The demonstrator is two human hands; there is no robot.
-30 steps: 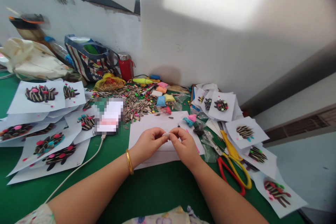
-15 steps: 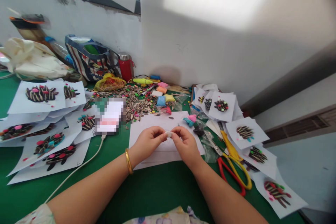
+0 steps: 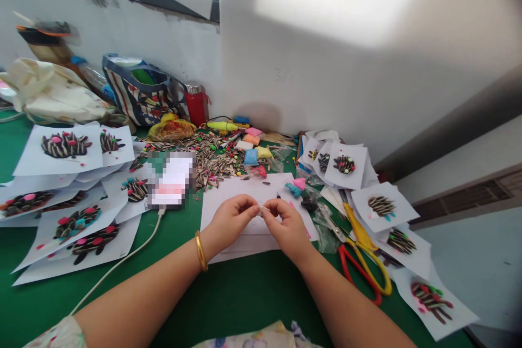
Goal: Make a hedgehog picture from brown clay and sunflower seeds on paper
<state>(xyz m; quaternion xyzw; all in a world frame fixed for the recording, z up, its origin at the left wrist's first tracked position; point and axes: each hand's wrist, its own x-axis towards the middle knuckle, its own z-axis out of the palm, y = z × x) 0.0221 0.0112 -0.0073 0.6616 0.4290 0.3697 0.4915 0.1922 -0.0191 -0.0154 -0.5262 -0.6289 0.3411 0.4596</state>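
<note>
Between both sets of fingertips is a small white lump of what looks like modelling clay (image 3: 261, 210), mostly covered by the fingers. My left hand (image 3: 231, 223), below a gold bangle (image 3: 200, 250), pinches it from the left. From the right, the thumb and forefinger of my right hand (image 3: 289, 230) close on the same lump. Both hands are over a white sheet of paper (image 3: 216, 196) with a single sunflower seed (image 3: 266, 183) near its top. Blue and pink clay lumps (image 3: 296, 188) sit at the sheet's right edge, beyond my right hand.
Scissors with red and yellow handles (image 3: 365, 266) lie right of my hand. Sheets with seed pictures (image 3: 87, 239) cover the left, with more (image 3: 383, 206) at right. A phone (image 3: 171, 179) on a cable, a seed pile (image 3: 214, 157), clay packs (image 3: 250, 157) and a red flask (image 3: 196, 106) stand behind.
The fingertips have drawn slightly closer, and less of the white lump shows between them. The right fingers have shifted a little, and pink marks now show on the paper beside that hand.
</note>
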